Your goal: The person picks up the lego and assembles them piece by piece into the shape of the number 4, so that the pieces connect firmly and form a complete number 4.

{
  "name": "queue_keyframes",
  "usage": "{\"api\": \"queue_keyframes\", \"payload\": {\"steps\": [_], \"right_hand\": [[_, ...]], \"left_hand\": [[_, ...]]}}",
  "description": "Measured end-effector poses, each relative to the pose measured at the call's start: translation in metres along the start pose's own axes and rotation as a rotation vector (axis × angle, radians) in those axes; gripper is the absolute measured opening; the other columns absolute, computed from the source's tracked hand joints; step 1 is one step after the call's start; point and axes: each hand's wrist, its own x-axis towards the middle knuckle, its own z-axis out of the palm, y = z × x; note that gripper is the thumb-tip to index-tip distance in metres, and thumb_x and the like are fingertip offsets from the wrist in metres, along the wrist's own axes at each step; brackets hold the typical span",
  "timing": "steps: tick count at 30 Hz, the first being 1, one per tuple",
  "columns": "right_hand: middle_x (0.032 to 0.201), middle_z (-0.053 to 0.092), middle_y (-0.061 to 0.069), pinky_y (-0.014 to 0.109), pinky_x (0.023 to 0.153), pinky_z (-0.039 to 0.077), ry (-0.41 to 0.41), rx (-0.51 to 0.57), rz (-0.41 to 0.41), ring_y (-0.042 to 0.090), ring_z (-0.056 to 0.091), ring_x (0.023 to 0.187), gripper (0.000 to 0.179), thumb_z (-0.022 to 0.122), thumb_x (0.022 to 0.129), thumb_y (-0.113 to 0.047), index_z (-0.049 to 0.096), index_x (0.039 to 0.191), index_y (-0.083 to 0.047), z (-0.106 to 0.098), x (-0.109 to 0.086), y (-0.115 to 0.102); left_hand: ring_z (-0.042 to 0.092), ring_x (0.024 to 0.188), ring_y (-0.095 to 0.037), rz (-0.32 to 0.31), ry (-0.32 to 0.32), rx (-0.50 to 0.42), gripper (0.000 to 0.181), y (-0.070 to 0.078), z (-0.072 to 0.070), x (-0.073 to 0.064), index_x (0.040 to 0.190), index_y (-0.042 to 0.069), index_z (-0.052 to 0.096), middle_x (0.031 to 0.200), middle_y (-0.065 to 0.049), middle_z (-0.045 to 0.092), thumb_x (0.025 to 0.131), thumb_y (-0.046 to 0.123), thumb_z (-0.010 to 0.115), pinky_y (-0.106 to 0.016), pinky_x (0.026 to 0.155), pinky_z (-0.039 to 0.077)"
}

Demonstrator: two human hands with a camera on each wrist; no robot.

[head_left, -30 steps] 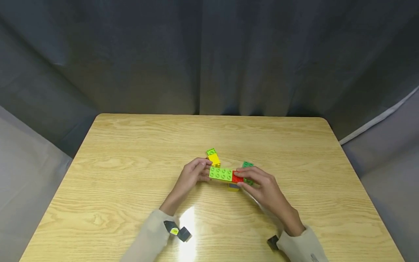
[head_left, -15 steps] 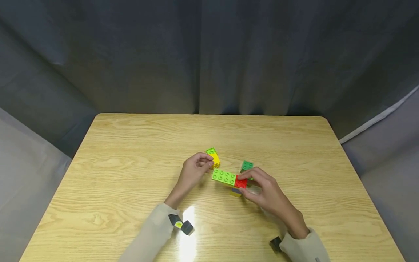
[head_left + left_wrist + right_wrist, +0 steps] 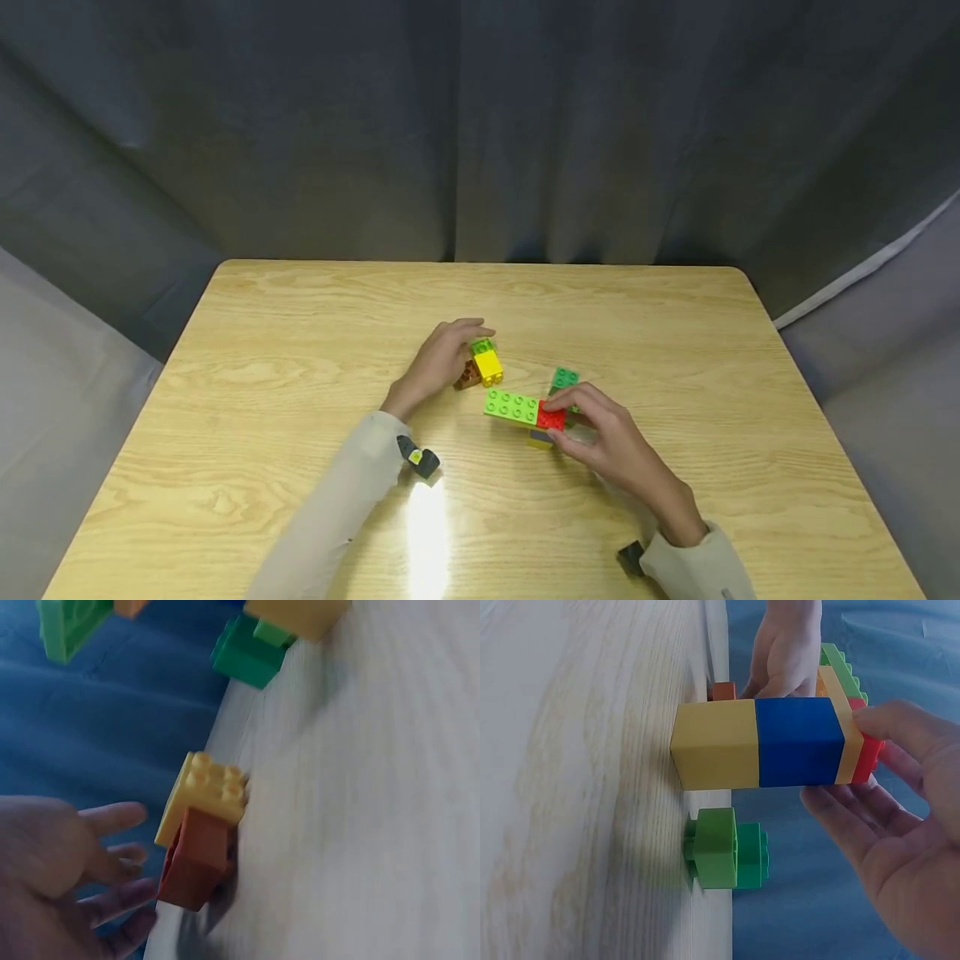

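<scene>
My right hand [image 3: 611, 433] pinches the red brick [image 3: 551, 415] at the top of a built stack. Beside the red brick, a long lime brick [image 3: 512, 406] juts out to the left. Under them are an orange layer [image 3: 847, 742], a blue brick [image 3: 799, 742] and a yellow bottom brick [image 3: 716, 746]; I cannot tell whether the stack touches the table. My left hand [image 3: 438, 360] reaches over a small cluster, fingers loosely extended: a brown brick [image 3: 468, 377], a yellow brick [image 3: 487, 365] and a green brick [image 3: 482, 344]. Between its fingers and the brown brick a gap shows in the left wrist view.
Behind the stack a dark green brick [image 3: 566, 377] is joined to a lighter green brick [image 3: 716, 847] on the wooden table [image 3: 300, 333]. A dark curtain [image 3: 457, 133] hangs beyond the table's far edge.
My left hand has left the lime brick's end and moved away and leftward to the small cluster, uncovering the brown brick. My right hand shifted the stack slightly right and nearer, then stayed still.
</scene>
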Motion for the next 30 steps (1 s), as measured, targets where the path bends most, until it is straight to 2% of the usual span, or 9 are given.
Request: {"api": "queue_keyframes", "payload": {"steps": [2,4,8,12,15,19,24,30], "right_hand": [[0.117,0.066,-0.004,0.045,0.085,0.062,-0.010,0.009,0.013,0.018,0.065,0.110,0.033,0.083,0.085,0.002,0.070,0.111,-0.012,0.001,0.000,-0.001],[0.117,0.066,-0.003,0.045,0.085,0.061,-0.017,0.018,0.022,0.018,0.065,0.111,0.032,0.083,0.086,0.001,0.070,0.111,-0.012,0.001,0.000,-0.002],[0.117,0.065,-0.002,0.047,0.086,0.061,-0.021,0.027,0.026,0.019,0.065,0.112,0.031,0.083,0.086,0.002,0.069,0.111,-0.012,0.001,0.000,-0.002],[0.117,0.066,-0.002,0.046,0.085,0.061,-0.012,0.022,0.014,0.021,0.066,0.111,0.033,0.083,0.085,0.004,0.069,0.110,-0.012,0.000,-0.001,-0.001],[0.117,0.066,-0.001,0.046,0.085,0.061,-0.013,0.022,0.013,0.021,0.066,0.112,0.033,0.083,0.085,0.005,0.069,0.110,-0.012,0.000,0.000,0.000],[0.118,0.065,-0.002,0.047,0.086,0.061,-0.021,0.031,0.021,0.019,0.065,0.113,0.032,0.082,0.086,0.003,0.069,0.111,-0.012,0.000,0.000,-0.001],[0.118,0.066,-0.002,0.049,0.086,0.061,-0.023,0.034,0.016,0.019,0.064,0.113,0.032,0.082,0.086,0.003,0.069,0.111,-0.012,0.000,-0.001,-0.002],[0.119,0.065,-0.002,0.050,0.087,0.060,-0.026,0.049,0.014,0.020,0.065,0.114,0.032,0.082,0.086,0.005,0.068,0.111,-0.011,0.000,-0.001,-0.002]], "left_hand": [[0.049,0.140,-0.033,0.012,-0.079,0.019,0.047,-0.003,-0.003,0.004,0.134,0.007,0.070,0.152,-0.014,0.053,0.098,-0.018,0.052,-0.047,0.120,0.034],[0.050,0.140,-0.033,0.012,-0.133,0.023,0.043,-0.007,-0.004,0.007,0.131,0.005,0.071,0.150,-0.015,0.055,0.099,-0.017,0.053,-0.046,0.120,0.034],[0.053,0.137,-0.032,-0.031,-0.164,-0.003,0.037,-0.014,-0.003,0.008,0.129,0.006,0.073,0.147,-0.014,0.058,0.100,-0.012,0.058,-0.045,0.117,0.039],[0.063,0.118,-0.026,-0.070,-0.106,-0.023,0.032,-0.017,0.000,0.008,0.125,0.008,0.075,0.135,-0.011,0.067,0.097,-0.006,0.068,-0.041,0.104,0.052],[0.062,0.102,-0.021,-0.109,-0.050,-0.025,0.026,-0.019,0.001,0.006,0.119,0.008,0.077,0.121,-0.007,0.069,0.095,-0.001,0.074,-0.036,0.091,0.054],[0.060,0.100,-0.019,-0.137,-0.003,-0.038,0.021,-0.025,0.004,0.003,0.117,0.008,0.077,0.117,-0.006,0.066,0.096,0.007,0.075,-0.035,0.089,0.053],[0.064,0.096,-0.019,-0.144,0.050,-0.110,0.023,-0.031,0.004,-0.003,0.119,0.003,0.073,0.114,-0.009,0.070,0.105,0.019,0.066,-0.035,0.085,0.056],[0.065,0.103,-0.024,-0.227,0.113,-0.228,0.032,-0.034,0.002,-0.012,0.123,0.002,0.072,0.118,-0.012,0.072,0.112,0.023,0.050,-0.041,0.090,0.056]]}}
